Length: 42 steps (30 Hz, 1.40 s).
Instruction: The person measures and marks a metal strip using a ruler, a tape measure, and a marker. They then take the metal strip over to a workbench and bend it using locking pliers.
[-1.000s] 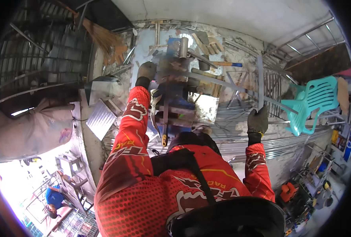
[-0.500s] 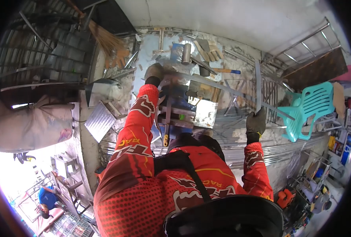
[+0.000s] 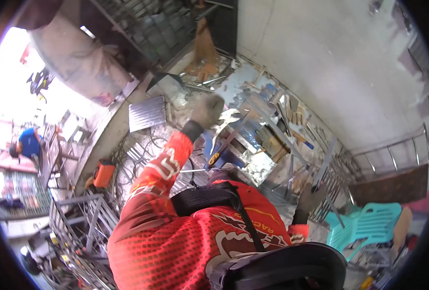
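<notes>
My left hand (image 3: 207, 110), in a dark work glove, is curled closed beside a shiny metal tool with curved jaws (image 3: 229, 116). Whether its fingers touch that tool is hidden. My right hand (image 3: 312, 194), gloved too, grips the lower end of a flat metal bar (image 3: 326, 162). A longer metal bar (image 3: 277, 131) runs diagonally across the work area towards my right hand. Between the hands lie a yellow-and-black handle (image 3: 214, 158) and a shiny metal plate (image 3: 260, 168). A tool with a wooden, blue-ended handle (image 3: 302, 139) rests near the long bar.
A green plastic chair (image 3: 369, 222) stands at the right, below a brown board (image 3: 393, 184). Work gloves (image 3: 299, 115) and a broom (image 3: 202, 46) lie towards the wall. At left are a ribbed metal sheet (image 3: 148, 113), an orange case (image 3: 104, 174) and a person in blue (image 3: 29, 143).
My view has turned leftward. My left hand has come off the long bar's end and moved to the curved-jaw tool. My right hand still holds the flat bar.
</notes>
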Each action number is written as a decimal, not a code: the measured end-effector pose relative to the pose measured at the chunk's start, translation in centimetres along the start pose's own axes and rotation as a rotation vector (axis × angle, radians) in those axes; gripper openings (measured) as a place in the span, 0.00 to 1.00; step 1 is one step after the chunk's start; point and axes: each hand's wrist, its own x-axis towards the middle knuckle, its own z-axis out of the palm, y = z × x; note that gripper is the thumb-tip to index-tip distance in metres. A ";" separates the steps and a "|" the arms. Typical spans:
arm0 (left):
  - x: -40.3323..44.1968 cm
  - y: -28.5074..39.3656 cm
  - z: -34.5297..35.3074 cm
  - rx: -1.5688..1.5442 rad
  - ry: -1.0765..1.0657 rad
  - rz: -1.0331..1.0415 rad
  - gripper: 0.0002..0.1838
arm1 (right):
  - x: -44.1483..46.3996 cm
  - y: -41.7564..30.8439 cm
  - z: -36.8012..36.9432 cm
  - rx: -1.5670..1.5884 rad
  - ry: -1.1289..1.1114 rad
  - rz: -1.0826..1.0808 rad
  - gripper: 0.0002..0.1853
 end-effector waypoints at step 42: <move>-14.2 6.6 -0.8 0.136 -0.457 -0.155 0.11 | -2.7 -0.4 -16.1 0.539 -1.101 -0.408 0.13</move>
